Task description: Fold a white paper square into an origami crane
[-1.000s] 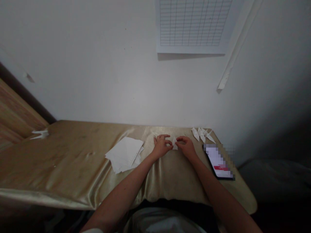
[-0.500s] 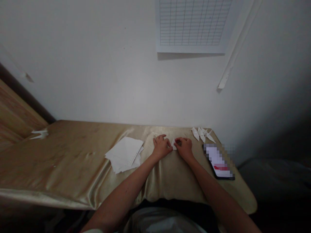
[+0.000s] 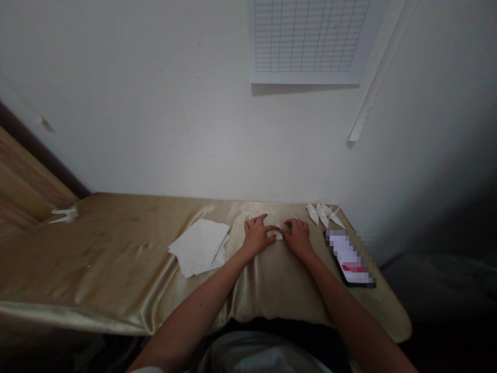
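Observation:
A small folded piece of white paper lies on the cloth between my two hands, partly covered by fingers. My left hand grips its left side, the index finger reaching across the top and the thumb near the lower edge. From the other side, my right hand has its thumb and index finger pressed at the paper's right part. Left of my hands lies a loose stack of white paper sheets. Several folded white paper cranes rest at the back right.
A phone with a lit, blurred screen lies right of my right forearm. The table wears a creased gold cloth and meets the wall. Another white folded paper shape sits at the far left. A printed grid sheet hangs above.
My left index finger has stretched rightward over the top of the folded paper. My right hand has shifted slightly right and down. Less of the paper's upper point shows.

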Motion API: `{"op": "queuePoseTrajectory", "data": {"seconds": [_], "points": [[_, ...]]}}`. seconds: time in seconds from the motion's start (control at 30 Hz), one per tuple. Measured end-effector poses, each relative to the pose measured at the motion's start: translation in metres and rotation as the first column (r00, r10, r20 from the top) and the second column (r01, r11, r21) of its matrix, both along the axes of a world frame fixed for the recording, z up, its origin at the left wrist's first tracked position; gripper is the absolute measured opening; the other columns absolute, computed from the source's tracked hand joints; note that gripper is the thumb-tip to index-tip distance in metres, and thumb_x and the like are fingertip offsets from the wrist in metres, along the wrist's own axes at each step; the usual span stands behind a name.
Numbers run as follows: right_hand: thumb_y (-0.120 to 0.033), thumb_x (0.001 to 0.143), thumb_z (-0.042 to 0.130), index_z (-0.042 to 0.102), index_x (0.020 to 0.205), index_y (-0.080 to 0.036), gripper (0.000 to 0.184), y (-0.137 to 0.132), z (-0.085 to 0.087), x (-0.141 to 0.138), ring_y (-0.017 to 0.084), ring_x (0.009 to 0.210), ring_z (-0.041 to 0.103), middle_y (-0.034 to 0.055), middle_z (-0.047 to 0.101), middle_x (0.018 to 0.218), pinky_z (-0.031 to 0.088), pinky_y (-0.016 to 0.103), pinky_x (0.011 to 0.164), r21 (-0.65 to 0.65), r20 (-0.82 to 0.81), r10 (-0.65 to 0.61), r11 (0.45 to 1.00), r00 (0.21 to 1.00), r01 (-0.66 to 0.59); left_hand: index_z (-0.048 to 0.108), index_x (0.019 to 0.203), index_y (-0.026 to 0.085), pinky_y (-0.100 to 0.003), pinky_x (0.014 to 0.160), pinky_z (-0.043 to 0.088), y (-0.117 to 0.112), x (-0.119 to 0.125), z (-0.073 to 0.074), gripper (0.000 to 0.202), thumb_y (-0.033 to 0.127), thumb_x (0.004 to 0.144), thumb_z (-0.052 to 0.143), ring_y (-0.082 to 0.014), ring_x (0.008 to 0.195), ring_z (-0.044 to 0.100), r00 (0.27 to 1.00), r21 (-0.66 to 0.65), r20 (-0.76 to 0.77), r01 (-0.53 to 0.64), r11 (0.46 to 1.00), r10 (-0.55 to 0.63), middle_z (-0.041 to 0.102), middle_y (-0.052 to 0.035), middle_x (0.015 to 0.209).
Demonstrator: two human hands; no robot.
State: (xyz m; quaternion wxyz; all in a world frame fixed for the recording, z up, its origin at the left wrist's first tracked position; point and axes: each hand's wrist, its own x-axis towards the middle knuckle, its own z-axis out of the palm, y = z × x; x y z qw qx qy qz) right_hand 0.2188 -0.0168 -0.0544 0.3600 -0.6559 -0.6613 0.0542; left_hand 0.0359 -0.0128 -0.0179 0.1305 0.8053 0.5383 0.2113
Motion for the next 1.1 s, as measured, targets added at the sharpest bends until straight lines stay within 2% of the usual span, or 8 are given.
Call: {"op": "queuePoseTrajectory", "data": {"seconds": [0.27, 0.5, 0.67, 0.93, 1.1], "points": [[-0.036, 0.076, 0.076, 0.068, 0.107, -0.019, 0.036, -0.003, 0.008, 0.009, 0.028, 0.114, 0.057, 0.0092, 0.069, 0.113, 0.036, 0.041, 0.106, -0.098, 0.03, 0.092, 0.991, 0.995, -0.088, 0.072, 0.122, 0.053, -0.071, 0.12, 0.014, -0.004, 0.001, 0.006, 0.032, 0.047, 0.091, 0.068, -0.0352, 0.149, 0.033, 0.993, -0.018, -0.118, 0.005, 1.0, -0.007, 0.037, 0.0023, 0.164], [-0.035, 0.078, 0.076, 0.068, 0.109, -0.02, 0.035, -0.003, 0.01, 0.009, 0.027, 0.119, 0.055, 0.0087, 0.067, 0.117, 0.035, 0.04, 0.107, -0.154, 0.075, 0.091, 0.985, 0.993, -0.079, 0.065, 0.127, 0.06, -0.08, 0.115, 0.01, -0.001, 0.001, 0.011, 0.037, 0.059, 0.09, 0.064, -0.04, 0.152, 0.026, 0.981, -0.049, -0.192, 0.003, 0.999, -0.013, 0.032, 0.0047, 0.167], [-0.034, 0.08, 0.077, 0.069, 0.109, -0.02, 0.033, -0.006, 0.015, 0.008, 0.026, 0.12, 0.054, 0.009, 0.066, 0.119, 0.034, 0.039, 0.108, -0.188, 0.078, 0.094, 0.979, 0.992, -0.078, 0.058, 0.134, 0.061, -0.082, 0.114, 0.006, 0.005, 0.002, 0.011, 0.045, 0.066, 0.089, 0.06, -0.0424, 0.154, 0.023, 0.972, -0.063, -0.234, 0.003, 0.998, -0.018, 0.028, 0.0061, 0.169], [-0.028, 0.087, 0.067, 0.073, 0.103, -0.022, 0.018, -0.004, 0.016, 0.014, 0.025, 0.121, 0.054, 0.0084, 0.066, 0.117, 0.033, 0.041, 0.11, -0.188, 0.066, 0.17, 0.97, 0.983, -0.155, 0.055, 0.137, 0.062, -0.082, 0.114, 0.004, 0.009, 0.0, 0.01, 0.045, 0.066, 0.091, 0.056, -0.0419, 0.155, 0.021, 0.969, -0.076, -0.244, 0.027, 0.997, -0.045, 0.025, 0.0055, 0.17], [-0.027, 0.082, 0.071, 0.078, 0.096, -0.025, 0.015, -0.004, 0.023, 0.018, 0.024, 0.113, 0.058, 0.0067, 0.07, 0.11, 0.037, 0.04, 0.107, -0.151, -0.009, 0.22, 0.964, 0.975, -0.219, 0.055, 0.138, 0.061, -0.084, 0.112, 0.003, 0.008, -0.002, 0.007, 0.046, 0.068, 0.092, 0.055, -0.0441, 0.154, 0.023, 0.972, -0.053, -0.223, 0.062, 0.997, -0.072, 0.026, 0.0034, 0.17]]}}
